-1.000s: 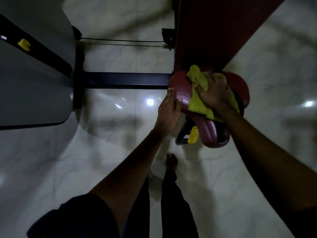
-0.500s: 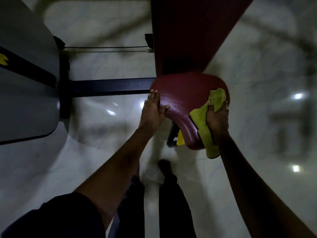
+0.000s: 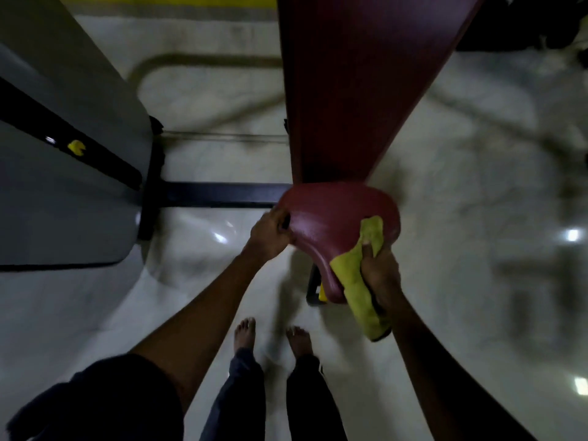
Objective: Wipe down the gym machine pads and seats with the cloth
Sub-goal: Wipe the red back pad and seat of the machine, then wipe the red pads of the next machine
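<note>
A dark red padded seat [image 3: 331,214] sits at the centre, below a long dark red back pad [image 3: 359,84]. My left hand [image 3: 270,233] grips the seat's left edge with curled fingers. My right hand [image 3: 378,275] holds a yellow-green cloth [image 3: 359,281] bunched against the seat's near right edge. The cloth's lower end hangs below the seat. The underside of the seat is hidden.
A grey machine shroud [image 3: 63,186] with a black stripe fills the left. A black frame bar [image 3: 222,194] runs along the floor from it to the seat. A yellow adjuster [image 3: 322,292] shows under the seat. My bare feet [image 3: 245,335] stand on shiny white tiles.
My right hand has dragged the cloth from the seat's top to its near right edge. My left hand went from lying flat on the seat's left side to gripping its edge.
</note>
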{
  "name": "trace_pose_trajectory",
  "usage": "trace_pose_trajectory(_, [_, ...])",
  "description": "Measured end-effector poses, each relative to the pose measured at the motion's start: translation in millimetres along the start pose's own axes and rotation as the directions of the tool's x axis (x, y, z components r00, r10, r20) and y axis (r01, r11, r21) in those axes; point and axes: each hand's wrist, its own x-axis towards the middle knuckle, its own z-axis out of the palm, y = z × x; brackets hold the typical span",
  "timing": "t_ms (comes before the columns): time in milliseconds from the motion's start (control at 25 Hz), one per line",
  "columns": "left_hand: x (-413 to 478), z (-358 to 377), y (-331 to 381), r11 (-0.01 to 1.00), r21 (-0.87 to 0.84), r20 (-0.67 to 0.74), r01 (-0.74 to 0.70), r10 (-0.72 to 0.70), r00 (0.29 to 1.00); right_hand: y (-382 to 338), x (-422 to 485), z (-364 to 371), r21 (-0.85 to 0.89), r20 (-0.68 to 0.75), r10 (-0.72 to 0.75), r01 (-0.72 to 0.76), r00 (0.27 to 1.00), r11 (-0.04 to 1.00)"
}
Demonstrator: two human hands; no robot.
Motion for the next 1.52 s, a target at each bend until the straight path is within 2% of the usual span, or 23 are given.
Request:
trace_pose_trajectory(160, [-37.3, -67.4, 59.6, 0.992, -0.121, -0.073, 0.023, -0.032, 0.997, -68.4, -29.1, -65.6, 0.189, 0.206, -0.134, 0.095, 0.969, 0.977])
trace_pose_trajectory(240, [-60.7, -104.7, 90.3, 0.99, -0.139, -0.123, -0.001, -0.016, 0.992, -111.6, -40.7, -92.1, 0.2, 0.266, -0.248, 0.199, 0.932, 0.959])
trace_pose_trajectory(360, [-89.9, -156.8, 134.5, 0.994, -0.091, -0.263, -0.053, 0.027, 0.964, -181.2, -63.9, -123.6, 0.236, 0.249, -0.409, 0.355, 0.878, 0.905])
trace_pose_trajectory(480, [-117.2, -211.9, 169.7, 0.991, -0.001, -0.353, -0.137, 0.128, 0.927, -253.3, -109.4, -162.0, 0.248, 0.204, -0.546, 0.497, 0.812, 0.832])
trace_pose_trajectory(800, [-203.4, -322.9, 240.0, 0.967, 0.139, -0.531, -0.212, 0.254, 0.809, -378.0, -206.1, -218.4, 0.256, 0.109, -0.762, 0.722, 0.639, 0.643])
trace_pose_trajectory(880, [-227.2, -349.2, 247.1, 0.967, 0.136, -0.583, -0.216, 0.254, 0.772, -402.6, -233.3, -218.8, 0.268, 0.107, -0.815, 0.773, 0.57, 0.575])
trace_pose_trajectory(1000, [-265.6, -386.7, 240.8, 0.974, 0.13, -0.67, -0.188, 0.226, 0.708, -429.4, -277.2, -213.9, 0.279, 0.128, -0.896, 0.851, 0.426, 0.445])
trace_pose_trajectory(1120, [-319.8, -427.2, 212.5, 0.986, 0.132, -0.738, -0.102, 0.167, 0.653, -456.9, -326.7, -193.7, 0.294, 0.198, -0.913, 0.867, 0.357, 0.403])
trace_pose_trajectory(1280, [-399.8, -474.9, 151.6, 0.992, 0.114, -0.812, 0.056, 0.061, 0.58, -487.2, -399.7, -157.2, 0.307, 0.268, -0.936, 0.901, 0.227, 0.307])
trace_pose_trajectory(1360, [-444.3, -490.8, 122.4, 0.988, 0.1, -0.853, 0.115, 0.025, 0.522, -492.3, -433.8, -138.9, 0.313, 0.299, -0.939, 0.913, 0.167, 0.262])
trace_pose_trajectory(1520, [-540.1, -519.9, 52.3, 0.984, 0.013, -0.896, 0.18, -0.068, 0.439, -492.8, -505.1, -101.5, 0.28, 0.343, -0.936, 0.943, 0.074, 0.178])
